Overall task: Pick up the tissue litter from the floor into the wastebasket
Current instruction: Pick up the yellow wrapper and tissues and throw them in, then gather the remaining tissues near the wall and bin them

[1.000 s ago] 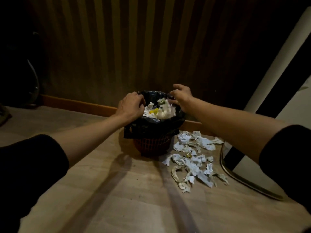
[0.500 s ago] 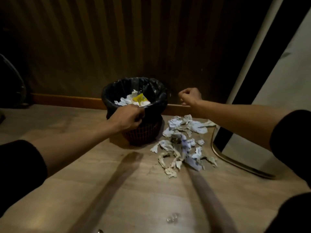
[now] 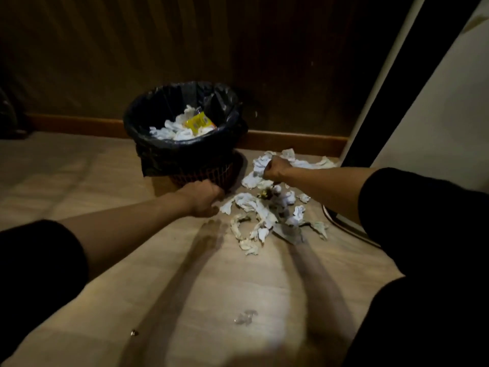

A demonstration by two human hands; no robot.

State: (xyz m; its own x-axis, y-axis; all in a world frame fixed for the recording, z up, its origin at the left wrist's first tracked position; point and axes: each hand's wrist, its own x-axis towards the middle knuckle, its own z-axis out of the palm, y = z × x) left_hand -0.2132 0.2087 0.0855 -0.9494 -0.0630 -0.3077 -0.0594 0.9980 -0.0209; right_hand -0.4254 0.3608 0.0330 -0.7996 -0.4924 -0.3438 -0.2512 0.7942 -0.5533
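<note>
The grip of the right hand (image 3: 275,169) is clenched: its fingers are curled into a fist down on the far part of the tissue litter (image 3: 267,207), with white tissue showing around the knuckles, though whether a piece is actually held inside the fist cannot be told. The left hand (image 3: 202,198) is curled too, low on the floor (image 3: 132,260) at the foot of the wastebasket (image 3: 185,136), touching or almost touching its red mesh base; what its grip is closed on, if anything, cannot be told either.

From the head camera, the wastebasket stands upright close to the brown skirting board (image 3: 291,140) and the dark striped wall (image 3: 185,43). A black bag (image 3: 169,157) lines it and folds down over the rim. Inside lie white tissues and a yellow wrapper (image 3: 199,123). The tissue litter is spread on the pale wooden floor just to the right of the basket, from beside the skirting board toward the camera, in crumpled white and greyish pieces, with a small dark-and-gold scrap (image 3: 265,193) among them. Both forearms are bare, with black sleeves (image 3: 34,266) at the picture's edges, and they cast long shadows on the floor. Nearer the camera, well apart from the pile, lie a small clear crumpled bit (image 3: 246,317) and a tiny shiny object (image 3: 134,332). A white panel (image 3: 436,115) leans at the right.
</note>
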